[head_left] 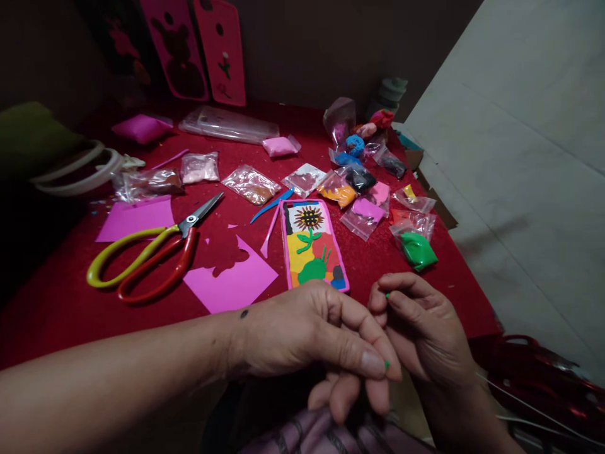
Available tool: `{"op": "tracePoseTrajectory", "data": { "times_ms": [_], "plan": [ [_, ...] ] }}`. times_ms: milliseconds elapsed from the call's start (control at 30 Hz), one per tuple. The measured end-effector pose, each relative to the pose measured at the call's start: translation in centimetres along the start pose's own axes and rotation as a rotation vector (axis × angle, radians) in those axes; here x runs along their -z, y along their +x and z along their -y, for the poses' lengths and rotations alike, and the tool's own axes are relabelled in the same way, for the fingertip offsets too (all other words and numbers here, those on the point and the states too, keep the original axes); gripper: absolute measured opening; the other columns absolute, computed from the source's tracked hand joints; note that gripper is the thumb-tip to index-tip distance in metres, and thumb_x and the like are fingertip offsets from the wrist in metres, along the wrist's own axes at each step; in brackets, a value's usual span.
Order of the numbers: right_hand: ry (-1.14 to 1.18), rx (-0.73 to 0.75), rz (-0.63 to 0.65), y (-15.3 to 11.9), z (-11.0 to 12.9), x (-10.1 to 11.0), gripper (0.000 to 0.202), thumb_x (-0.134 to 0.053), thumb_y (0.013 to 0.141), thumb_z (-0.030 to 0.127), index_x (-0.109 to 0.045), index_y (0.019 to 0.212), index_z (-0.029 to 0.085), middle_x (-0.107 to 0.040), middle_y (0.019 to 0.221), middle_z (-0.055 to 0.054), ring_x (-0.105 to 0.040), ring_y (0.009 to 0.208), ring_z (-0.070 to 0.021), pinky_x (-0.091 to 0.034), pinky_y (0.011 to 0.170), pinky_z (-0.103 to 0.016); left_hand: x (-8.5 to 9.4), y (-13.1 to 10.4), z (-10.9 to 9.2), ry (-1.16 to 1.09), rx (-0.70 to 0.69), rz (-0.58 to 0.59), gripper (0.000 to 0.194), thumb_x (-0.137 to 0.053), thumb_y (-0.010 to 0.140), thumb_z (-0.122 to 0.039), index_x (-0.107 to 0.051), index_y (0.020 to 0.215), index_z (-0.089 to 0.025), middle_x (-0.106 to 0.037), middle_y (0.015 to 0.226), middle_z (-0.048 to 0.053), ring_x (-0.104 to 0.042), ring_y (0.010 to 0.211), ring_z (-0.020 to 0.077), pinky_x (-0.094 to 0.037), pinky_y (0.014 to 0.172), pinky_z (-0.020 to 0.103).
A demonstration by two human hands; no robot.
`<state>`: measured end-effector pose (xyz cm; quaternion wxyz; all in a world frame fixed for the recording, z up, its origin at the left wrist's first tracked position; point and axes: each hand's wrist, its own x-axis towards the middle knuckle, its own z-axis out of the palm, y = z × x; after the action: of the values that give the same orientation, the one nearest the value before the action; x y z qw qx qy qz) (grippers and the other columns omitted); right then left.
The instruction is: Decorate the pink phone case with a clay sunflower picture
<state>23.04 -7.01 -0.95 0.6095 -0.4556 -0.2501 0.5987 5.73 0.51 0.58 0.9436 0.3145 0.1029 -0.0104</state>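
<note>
My left hand (326, 340) reaches across the front of the table and pinches a tiny bit of green clay (387, 364) between thumb and index finger. Just to its right, my right hand (425, 328) holds another small green piece (387, 296) between thumb and fingertip. Behind my hands a phone case (293, 252) with a pink rim lies flat. It bears a sunflower with a green stem, a rounded green shape with thin upright strands, and yellow, red, white and blue patches. My left hand hides part of its lower edge.
Scissors (184, 236) and cut pink paper (231, 277) lie left on the red table (236, 145). A green clay bag (418, 251) and several other bags sit right and behind. Two pink cases (231, 57) stand at the back.
</note>
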Motion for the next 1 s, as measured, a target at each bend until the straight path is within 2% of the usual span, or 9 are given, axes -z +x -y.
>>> {"op": "tracePoseTrajectory", "data": {
  "times_ms": [167,367,433,600,733,867,933,1000],
  "plan": [
    [0.053,-0.048,0.003,0.4,0.3,0.2,0.015,-0.086,0.068,0.024,-0.079,0.081,0.021,-0.071,0.063,-0.001,-0.063,0.049,-0.0105,-0.051,0.043,-0.018,0.2,-0.1,0.1,-0.084,-0.046,-0.041,0.013,-0.061,0.085,-0.011,-0.074,0.084,-0.01,-0.072,0.069,0.007,-0.057,0.038,0.0079,-0.046,0.036,0.012],
    [0.121,-0.231,-0.015,1.4,1.5,0.4,0.018,-0.087,0.064,0.017,-0.077,0.079,0.015,-0.071,0.063,-0.001,-0.06,0.047,-0.0076,-0.046,0.039,-0.014,0.0,-0.2,-0.3,-0.116,-0.111,-0.094,0.009,-0.067,0.083,-0.014,-0.074,0.081,-0.009,-0.072,0.067,0.007,-0.058,0.038,0.0077,-0.045,0.034,0.011],
    [0.12,-0.239,0.004,1.5,2.0,0.2,0.021,-0.088,0.063,0.017,-0.077,0.081,0.015,-0.071,0.062,0.0,-0.06,0.046,-0.0063,-0.045,0.038,-0.012,0.0,-0.3,-0.5,-0.101,-0.136,-0.11,0.01,-0.065,0.085,-0.013,-0.074,0.081,-0.009,-0.072,0.067,0.007,-0.058,0.038,0.0074,-0.045,0.034,0.01],
    [0.052,-0.032,0.065,0.7,2.6,-1.5,0.019,-0.091,0.063,0.019,-0.075,0.073,0.019,-0.072,0.063,0.001,-0.06,0.044,-0.007,-0.048,0.037,-0.013,0.1,0.1,-0.9,-0.091,-0.31,-0.186,0.012,-0.06,0.089,-0.013,-0.07,0.082,-0.009,-0.069,0.067,0.005,-0.056,0.037,0.0075,-0.046,0.033,0.013],
    [-0.15,0.195,0.039,-0.2,2.9,-2.8,0.012,-0.088,0.07,0.024,-0.077,0.075,0.022,-0.071,0.068,0.002,-0.063,0.05,-0.0068,-0.051,0.043,-0.013,-0.1,-0.2,-1.3,-0.102,-0.452,-0.297,0.015,-0.057,0.091,-0.011,-0.068,0.08,-0.01,-0.065,0.068,0.0,-0.053,0.04,0.0047,-0.047,0.035,0.012],
    [-0.458,0.308,0.096,0.4,3.7,-3.5,0.005,-0.08,0.082,0.025,-0.079,0.086,0.029,-0.072,0.071,0.004,-0.064,0.057,-0.006,-0.053,0.053,-0.014,-1.4,-2.9,-2.9,-0.007,-0.564,-0.392,0.013,-0.059,0.091,-0.012,-0.069,0.083,-0.01,-0.063,0.064,-0.001,-0.049,0.039,0.0043,-0.046,0.036,0.012],
    [-0.681,0.392,0.123,1.5,3.9,-4.3,0.007,-0.078,0.083,0.021,-0.079,0.085,0.027,-0.074,0.074,0.003,-0.066,0.064,-0.0073,-0.053,0.059,-0.016,-2.1,-4.8,-4.2,0.14,-0.727,-0.508,0.018,-0.055,0.092,-0.008,-0.069,0.081,-0.011,-0.064,0.063,-0.001,-0.05,0.038,0.0056,-0.045,0.035,0.014],
    [-0.913,0.499,0.247,2.8,3.6,-5.5,0.009,-0.074,0.083,0.013,-0.078,0.083,0.022,-0.076,0.081,0.0,-0.069,0.075,-0.0101,-0.054,0.068,-0.019,-2.5,-6.3,-5.4,0.184,-0.879,-0.611,0.026,-0.049,0.094,-0.007,-0.067,0.077,-0.012,-0.06,0.062,-0.002,-0.046,0.039,0.0052,-0.04,0.036,0.014]
  ]
}}
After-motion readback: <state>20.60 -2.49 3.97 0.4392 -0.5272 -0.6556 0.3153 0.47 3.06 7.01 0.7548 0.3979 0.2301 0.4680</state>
